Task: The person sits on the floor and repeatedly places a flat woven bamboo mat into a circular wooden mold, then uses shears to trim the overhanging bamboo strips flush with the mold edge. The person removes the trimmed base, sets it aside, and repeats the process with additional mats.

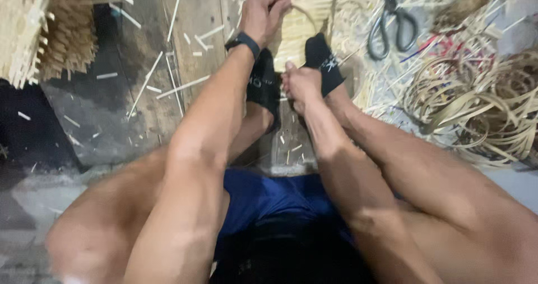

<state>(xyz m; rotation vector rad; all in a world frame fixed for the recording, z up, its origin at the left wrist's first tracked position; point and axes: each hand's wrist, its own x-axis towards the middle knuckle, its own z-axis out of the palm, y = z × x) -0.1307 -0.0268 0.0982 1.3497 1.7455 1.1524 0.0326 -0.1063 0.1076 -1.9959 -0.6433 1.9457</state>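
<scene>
A small woven mat of pale bamboo strips (297,29) lies on the floor, pinned under my two feet in black socks (322,59). My left hand (263,12), with a dark wristband, reaches to the mat's far edge and grips a thin curved strip (307,10) there. My right hand (300,85) rests closed at the mat's near edge between my feet; what its fingers pinch is hard to tell. Both arms stretch forward over my bare knees.
Black-handled scissors (392,23) lie at the far right of the mat. Coils of thin bamboo strip (476,102) pile up on the right. Woven bamboo pieces (47,29) stand at the upper left. Loose cut slivers (168,76) litter the wooden floor.
</scene>
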